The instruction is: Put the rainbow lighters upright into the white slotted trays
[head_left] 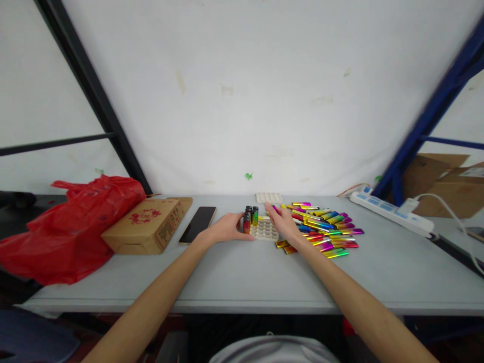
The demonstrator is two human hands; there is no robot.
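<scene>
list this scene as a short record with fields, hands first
left hand: curved beside the tray, at its left side
right hand: between tray and loose lighters; magenta piece at its fingers, grip unclear
upright lighters: at the tray's left end
back tray: near the wall
phone: dark screen, right of box
far left: red bag
right: power strip

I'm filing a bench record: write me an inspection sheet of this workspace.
Surface: flat grey tabletop.
Job's things: pale gridded tray, slim shiny multicoloured pieces upright at its left end; similar loose pieces heaped right.
Clutter: red plastic bag, brown cardboard box, flat black phone.
Hands: left hand around the tray's left end; right hand apparently pinching a purple piece.
Cables: white cable at long white power strip.
Surroundings: scuffed white wall, black frame, blue frame.
</scene>
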